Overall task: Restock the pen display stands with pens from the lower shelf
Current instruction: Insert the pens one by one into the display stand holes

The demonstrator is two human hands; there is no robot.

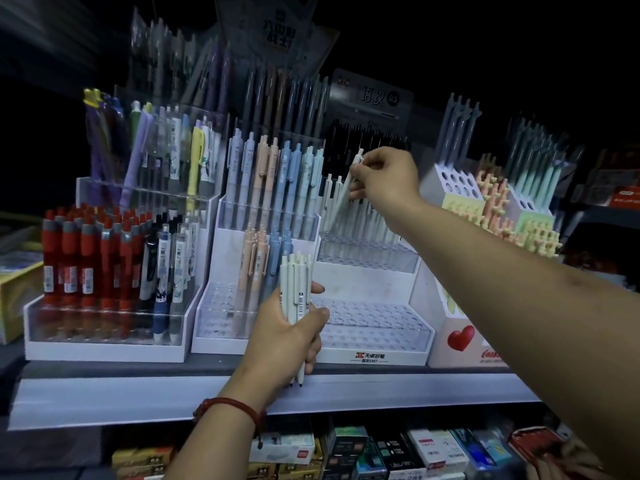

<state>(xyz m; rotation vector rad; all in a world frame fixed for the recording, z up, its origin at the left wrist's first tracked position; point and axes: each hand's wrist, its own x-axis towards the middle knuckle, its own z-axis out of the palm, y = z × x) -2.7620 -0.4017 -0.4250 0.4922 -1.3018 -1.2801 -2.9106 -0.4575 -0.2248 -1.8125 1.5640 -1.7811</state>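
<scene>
Dim shop shelving w/ grey shelf lip [173, 396]. Left hand [284, 336] is curled round a bundle of pale white click pens [294, 282], upright, in front of the white tiered pen stand w/ clear holed trays [374, 322]. Right hand [388, 178] pinches one white pen [341, 199] btwn thumb & fingertips, tilted, tip down among the stand's higher row. Boxed pens [381, 448] sit on the lower shelf.

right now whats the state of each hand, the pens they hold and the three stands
left hand, grips white pen bundle, upright
right hand, pinches single white pen, tilted among the white stand's pens
white stand, front tier empty, white pens higher up
pastel stand, front tier partly filled
red pen stand, front tier nearly full
</scene>
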